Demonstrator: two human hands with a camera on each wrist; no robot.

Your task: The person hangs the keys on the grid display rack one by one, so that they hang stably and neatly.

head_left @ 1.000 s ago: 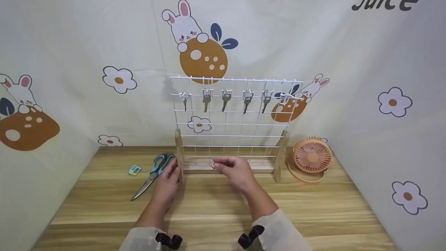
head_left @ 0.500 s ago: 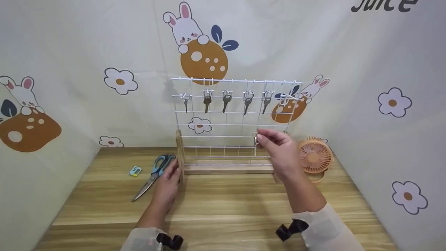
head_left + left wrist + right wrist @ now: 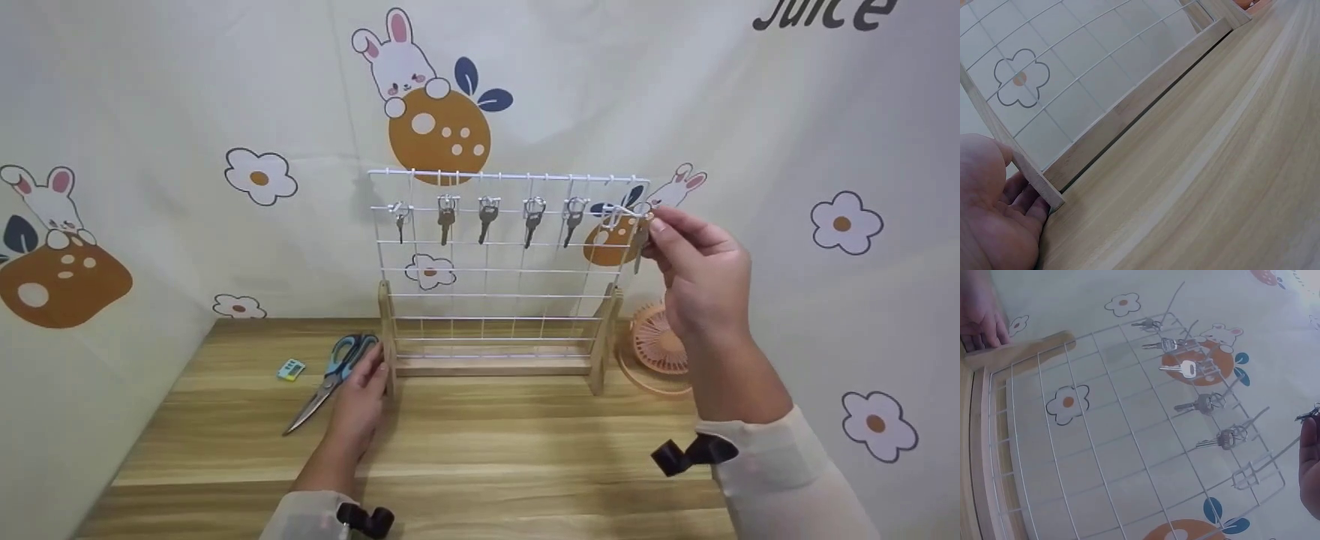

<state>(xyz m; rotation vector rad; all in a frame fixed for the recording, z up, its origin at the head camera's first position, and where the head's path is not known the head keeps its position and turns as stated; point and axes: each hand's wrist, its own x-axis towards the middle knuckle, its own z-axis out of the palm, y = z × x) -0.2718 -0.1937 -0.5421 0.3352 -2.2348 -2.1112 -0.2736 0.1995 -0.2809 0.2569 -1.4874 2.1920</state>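
My right hand (image 3: 705,270) pinches a key (image 3: 639,251) by its ring, up at the right end of the white wire grid rack (image 3: 495,295). The key hangs below the fingertips, beside the tip of the rightmost hook (image 3: 619,212). In the right wrist view the held key (image 3: 1309,415) and the hand (image 3: 1310,467) are partly cut off at the edge. Several other keys (image 3: 533,221) hang from hooks in a row along the grid's upper part. My left hand (image 3: 994,208) holds the rack's left wooden leg (image 3: 1013,149) low down, thumb and fingers on either side of it.
Scissors with blue-and-black handles (image 3: 330,382) lie left of the rack, touching distance from the left hand. A small blue-and-yellow item (image 3: 291,369) lies farther left. An orange fan (image 3: 660,345) stands to the right, partly behind the right forearm. A patterned cloth backdrop (image 3: 300,90) surrounds the wooden table (image 3: 480,450).
My right hand has carried the key up and to the right, from the rack's base to the rightmost hook. The left hand has stayed at the leg.
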